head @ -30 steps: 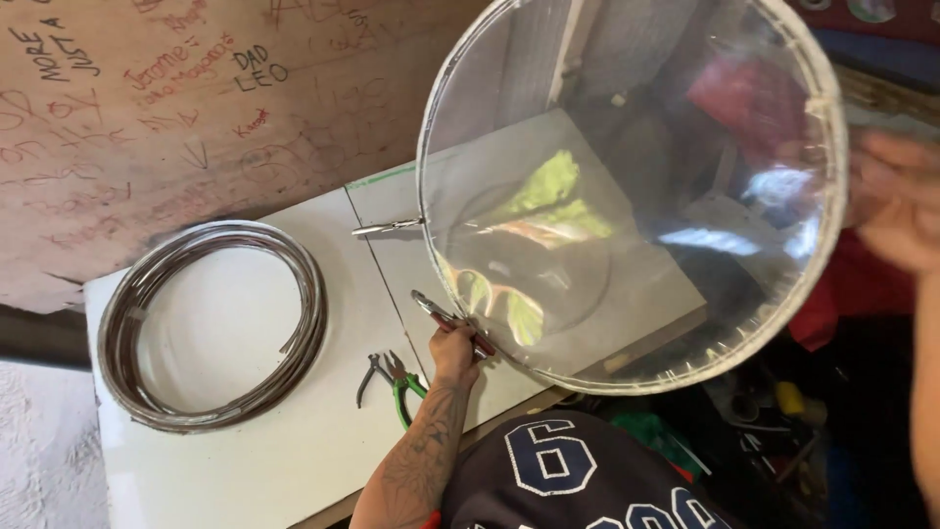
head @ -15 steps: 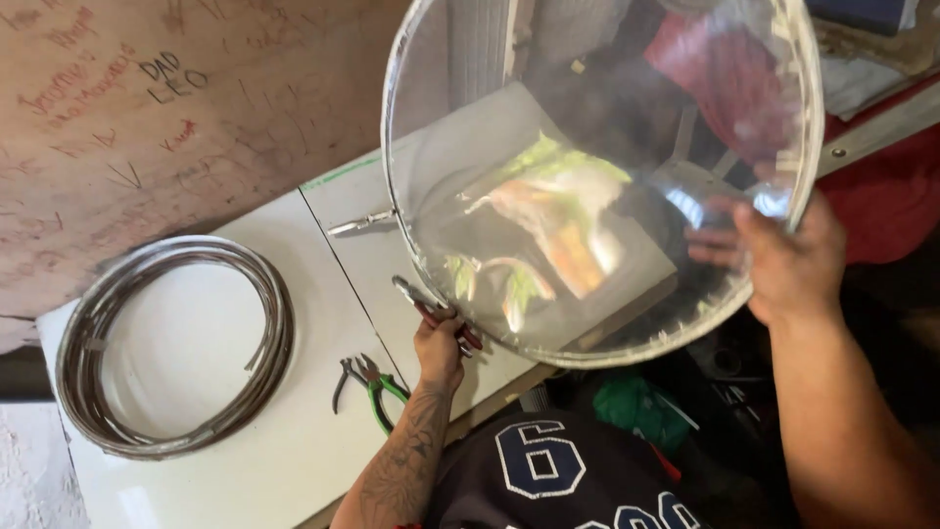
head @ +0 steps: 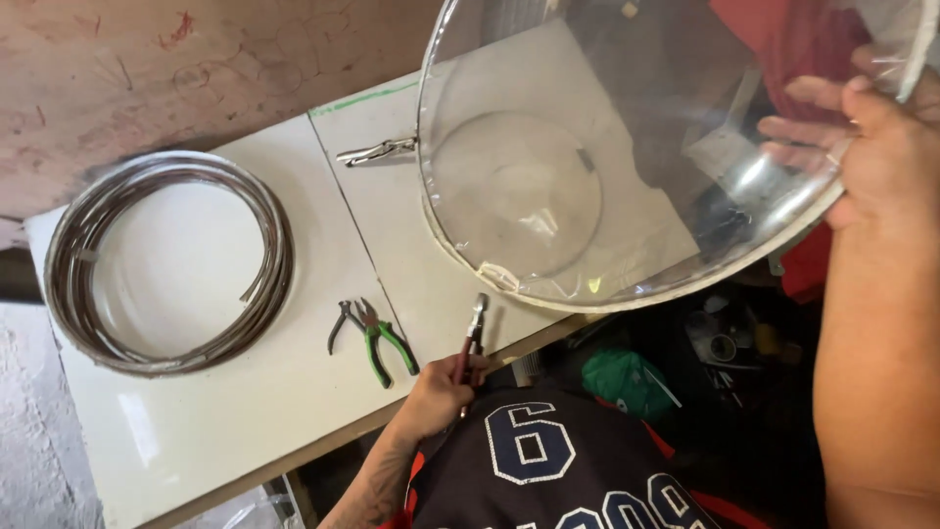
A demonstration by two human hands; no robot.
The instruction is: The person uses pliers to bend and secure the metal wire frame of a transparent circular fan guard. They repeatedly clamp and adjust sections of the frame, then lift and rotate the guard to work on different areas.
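At the right edge of the frame the right hand (head: 881, 147) clamps its fingers (head: 813, 122) on the rim of the large clear plastic dome (head: 627, 147), tilting it above the white table (head: 245, 411), while the left hand (head: 436, 397) at lower centre grips red-handled pliers (head: 470, 343) aimed at its lower rim.

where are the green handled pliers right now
In the head view, the green-handled pliers lie on the white table, between the coil of wire on their left and the left hand holding a red-handled tool.
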